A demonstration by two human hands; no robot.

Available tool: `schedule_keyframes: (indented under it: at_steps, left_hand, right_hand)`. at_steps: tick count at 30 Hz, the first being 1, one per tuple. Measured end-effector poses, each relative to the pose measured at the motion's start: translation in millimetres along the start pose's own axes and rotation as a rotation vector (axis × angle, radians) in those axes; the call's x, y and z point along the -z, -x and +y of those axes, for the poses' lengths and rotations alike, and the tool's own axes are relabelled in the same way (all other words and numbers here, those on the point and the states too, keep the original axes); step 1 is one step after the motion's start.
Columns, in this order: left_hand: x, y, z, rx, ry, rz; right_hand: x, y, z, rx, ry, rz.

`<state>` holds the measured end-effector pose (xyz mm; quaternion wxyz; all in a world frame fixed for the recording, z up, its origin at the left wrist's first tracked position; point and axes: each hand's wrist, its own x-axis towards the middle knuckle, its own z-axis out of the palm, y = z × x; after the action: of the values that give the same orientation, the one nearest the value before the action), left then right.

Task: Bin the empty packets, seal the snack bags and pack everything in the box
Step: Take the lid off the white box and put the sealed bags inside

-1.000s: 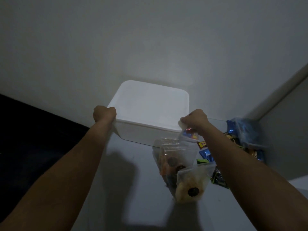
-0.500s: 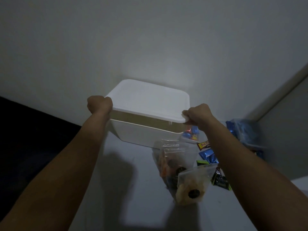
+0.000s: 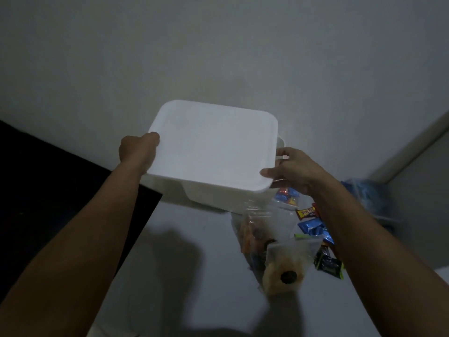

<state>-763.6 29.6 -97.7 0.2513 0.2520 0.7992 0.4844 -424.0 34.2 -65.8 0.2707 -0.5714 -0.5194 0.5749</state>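
Gripping the white lid (image 3: 213, 147) at opposite edges, left hand (image 3: 137, 149) and right hand (image 3: 288, 166) curl their fingers round it, above the white box (image 3: 218, 194) on the tabletop (image 3: 170, 276).

White box lid (image 3: 213, 147) was up off the box (image 3: 211, 195), tilted, held at both ends. Box, white w/ rounded corners, sat at the worktop's far edge by the wall, mostly hidden under the lid. Clear snack bags (image 3: 274, 249) lay in a heap just in front, nearest one w/ pale round snacks. Small packets (image 3: 313, 227), blue, yellow, dark-green, lay scattered just right of them.
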Motion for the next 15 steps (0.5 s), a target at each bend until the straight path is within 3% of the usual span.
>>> schedule_keyframes:
  at_steps: [5, 11, 15]
  left_hand:
    - [34.1, 18.5, -43.7, 0.021, -0.048, 0.072]
    - [77.5, 30.4, -125.1, 0.268, -0.188, 0.239]
    - [81.9, 42.6, -175.6, 0.307, -0.314, 0.145]
  right_hand:
    - [-40.8, 28.6, 18.1, -0.017, 0.171, -0.115]
    - [-99.0, 54.1, 59.1, -0.030, 0.386, -0.193]
    - [-123.0, 49.8, 96.6, -0.103, 0.434, -0.202]
